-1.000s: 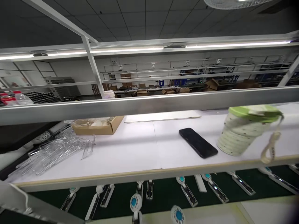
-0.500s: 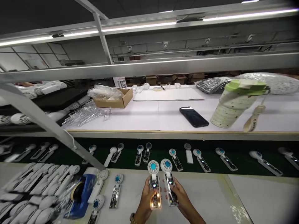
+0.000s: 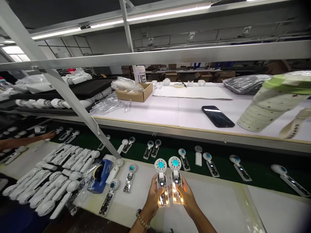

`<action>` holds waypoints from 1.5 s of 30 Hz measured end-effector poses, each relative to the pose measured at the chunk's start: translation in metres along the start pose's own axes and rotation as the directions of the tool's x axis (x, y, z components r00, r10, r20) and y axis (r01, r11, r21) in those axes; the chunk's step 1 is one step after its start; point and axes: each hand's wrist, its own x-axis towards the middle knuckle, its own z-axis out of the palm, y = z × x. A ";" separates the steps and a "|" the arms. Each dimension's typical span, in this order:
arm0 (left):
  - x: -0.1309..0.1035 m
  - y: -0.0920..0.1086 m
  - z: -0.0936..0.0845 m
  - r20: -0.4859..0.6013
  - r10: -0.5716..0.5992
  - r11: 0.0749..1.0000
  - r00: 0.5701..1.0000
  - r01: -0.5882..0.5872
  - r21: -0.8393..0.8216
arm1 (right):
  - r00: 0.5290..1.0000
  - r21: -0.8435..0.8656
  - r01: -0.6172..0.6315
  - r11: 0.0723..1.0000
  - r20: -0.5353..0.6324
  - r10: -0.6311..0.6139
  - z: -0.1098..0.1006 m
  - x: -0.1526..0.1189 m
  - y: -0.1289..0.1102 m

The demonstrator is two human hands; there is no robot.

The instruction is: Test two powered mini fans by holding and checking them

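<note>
My left hand [image 3: 152, 197] grips an open handheld fan unit [image 3: 162, 183] with a round white head, blue hub and bare circuit board; a light glows at its lower end. My right hand [image 3: 188, 197] holds a second, matching fan unit [image 3: 176, 181], lit as well. Both are held side by side, upright, above the white work surface [image 3: 218, 207] at the bottom centre. Several more fan units [image 3: 184, 158] lie spaced along the dark green belt [image 3: 223, 168] just beyond.
A blue tape dispenser [image 3: 102, 171] and a heap of white fan shells [image 3: 55, 181] lie to the left. Another person's hand [image 3: 50, 135] reaches onto the belt at far left. On the raised shelf [image 3: 170, 113] sit a black phone [image 3: 217, 116], a green-lidded cup [image 3: 274, 100] and a cardboard box [image 3: 136, 92].
The view has dropped from the shelf down to the bench and shifted left. My hands came into view holding both fan units; the right unit's light is now on too.
</note>
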 end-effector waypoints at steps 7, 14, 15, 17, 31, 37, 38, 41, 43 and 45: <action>-0.005 0.007 -0.010 0.063 -0.004 1.000 0.998 0.003 0.012 | 0.999 0.104 -0.048 0.993 0.020 0.046 0.006 -0.001 0.012; -0.004 0.006 -0.014 0.035 -0.072 0.997 0.997 0.072 -0.013 | 0.997 0.119 -0.072 0.990 0.019 0.070 0.007 -0.002 0.015; -0.005 0.006 -0.014 0.038 -0.069 0.998 0.997 0.069 -0.013 | 0.997 0.113 -0.073 0.991 0.024 0.071 0.008 -0.003 0.014; -0.005 0.005 -0.015 0.052 -0.055 0.998 0.997 0.056 -0.022 | 0.997 0.105 -0.077 0.991 0.025 0.075 0.008 -0.004 0.013; -0.006 0.004 -0.019 0.097 -0.003 1.000 0.995 0.005 -0.027 | 0.996 0.120 -0.063 0.991 0.077 0.054 0.003 -0.004 0.018; -0.005 0.000 -0.020 0.126 0.012 0.998 0.992 -0.005 -0.061 | 0.993 0.134 -0.021 0.991 0.119 0.005 0.005 -0.007 0.016; -0.005 -0.001 -0.019 0.121 0.014 0.998 0.992 -0.007 -0.063 | 0.993 0.139 -0.020 0.990 0.122 0.003 0.005 -0.008 0.015; -0.004 -0.001 -0.017 0.116 0.016 0.998 0.993 -0.010 -0.057 | 0.991 0.149 -0.026 0.988 0.135 0.006 0.004 -0.009 0.015; -0.002 -0.003 -0.017 0.136 0.000 0.998 0.991 0.008 -0.055 | 0.991 0.160 -0.028 0.987 0.132 0.007 0.001 -0.009 0.015; 0.001 -0.005 -0.017 0.151 -0.019 0.997 0.988 0.029 -0.065 | 0.992 0.162 -0.023 0.986 0.123 0.003 -0.001 -0.009 0.014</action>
